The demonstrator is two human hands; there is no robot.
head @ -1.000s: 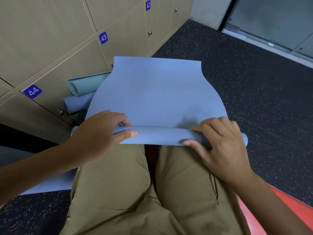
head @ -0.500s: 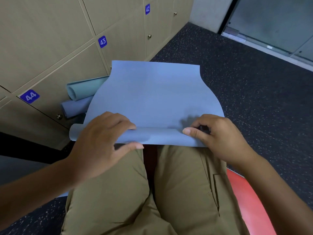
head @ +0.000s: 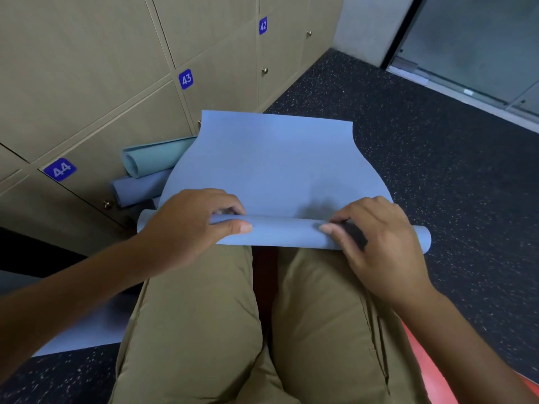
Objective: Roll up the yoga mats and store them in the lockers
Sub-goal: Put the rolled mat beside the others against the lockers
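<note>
A light blue yoga mat (head: 271,167) lies flat on the dark floor ahead of my knees, its near end wound into a thin roll (head: 285,231). My left hand (head: 186,225) grips the roll's left part, fingers curled over the top and thumb along the front. My right hand (head: 376,237) grips the right part the same way. Two rolled mats lean against the lockers: a teal one (head: 154,157) above a blue one (head: 137,189). Beige lockers numbered 44 (head: 59,169), 43 (head: 186,79) and 42 (head: 263,25) line the left wall, doors closed.
Another flat blue mat (head: 87,330) lies on the floor at lower left beside my leg. A red mat or pad (head: 428,371) shows at lower right. Speckled black floor (head: 437,158) stretches to a glass door (head: 481,39) at top right.
Both hands let go, moved forward and took hold again, and the roll has turned a little further along the mat. The view dropped slightly.
</note>
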